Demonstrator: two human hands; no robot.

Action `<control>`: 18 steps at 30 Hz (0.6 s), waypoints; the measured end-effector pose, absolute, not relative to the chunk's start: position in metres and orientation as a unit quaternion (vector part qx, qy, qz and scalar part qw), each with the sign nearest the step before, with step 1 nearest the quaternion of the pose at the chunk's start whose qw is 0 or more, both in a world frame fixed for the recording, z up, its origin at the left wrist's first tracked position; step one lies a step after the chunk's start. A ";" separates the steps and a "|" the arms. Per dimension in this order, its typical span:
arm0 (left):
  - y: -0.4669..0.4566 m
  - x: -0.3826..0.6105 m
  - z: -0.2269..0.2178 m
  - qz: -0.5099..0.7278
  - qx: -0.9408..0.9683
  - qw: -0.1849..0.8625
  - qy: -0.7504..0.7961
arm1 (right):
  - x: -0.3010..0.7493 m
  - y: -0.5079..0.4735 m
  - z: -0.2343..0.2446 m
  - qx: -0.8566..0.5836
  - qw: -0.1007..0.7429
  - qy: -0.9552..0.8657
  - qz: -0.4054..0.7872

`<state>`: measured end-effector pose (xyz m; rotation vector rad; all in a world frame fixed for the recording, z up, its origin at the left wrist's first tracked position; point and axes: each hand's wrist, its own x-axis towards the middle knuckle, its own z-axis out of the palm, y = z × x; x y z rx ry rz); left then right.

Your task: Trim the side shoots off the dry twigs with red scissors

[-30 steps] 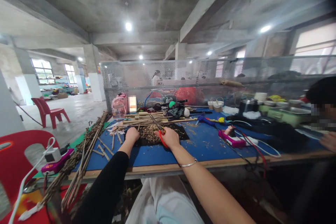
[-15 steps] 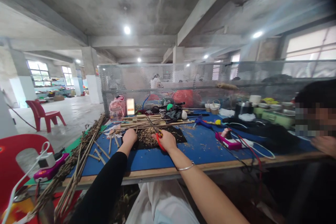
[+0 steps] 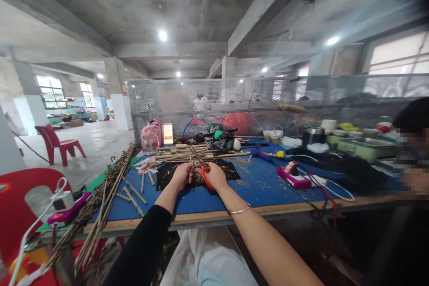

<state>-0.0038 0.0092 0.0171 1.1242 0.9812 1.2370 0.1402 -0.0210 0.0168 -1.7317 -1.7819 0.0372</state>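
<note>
My right hand (image 3: 216, 176) is closed around scissors (image 3: 205, 177) with red handles, their blades pointing up and away to the left. Close beside it, my left hand (image 3: 181, 176) is pinched on a short twig (image 3: 191, 170), standing roughly upright. Both hands are over a black mat (image 3: 219, 169) scattered with small dry plant cuttings. The hands hide part of the cuttings. Longer dry sticks (image 3: 182, 154) lie behind the mat, and short cut sticks (image 3: 134, 191) lie to its left.
A bundle of dry stalks (image 3: 105, 192) hangs over the table's left edge. Purple power strips stand on the left (image 3: 69, 210) and right (image 3: 294, 178), with trailing cables. A pink bag (image 3: 151, 136) and lit phone (image 3: 168, 134) stand by the mesh partition. Another person (image 3: 415, 143) sits at right.
My left hand has moved right, from the mat's left side to close by the scissors, and now has a twig in its fingers. My view has shifted slightly.
</note>
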 end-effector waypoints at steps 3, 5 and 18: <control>0.004 -0.004 0.015 0.526 0.500 0.589 0.357 | 0.140 -0.020 0.018 -0.661 0.308 -0.684 0.027; 0.002 -0.008 0.014 0.529 0.504 0.589 0.345 | 0.140 -0.016 0.019 -0.666 0.298 -0.683 0.041; -0.004 -0.011 0.015 0.494 0.547 0.572 0.359 | 0.133 -0.005 0.025 -0.649 0.283 -0.701 0.085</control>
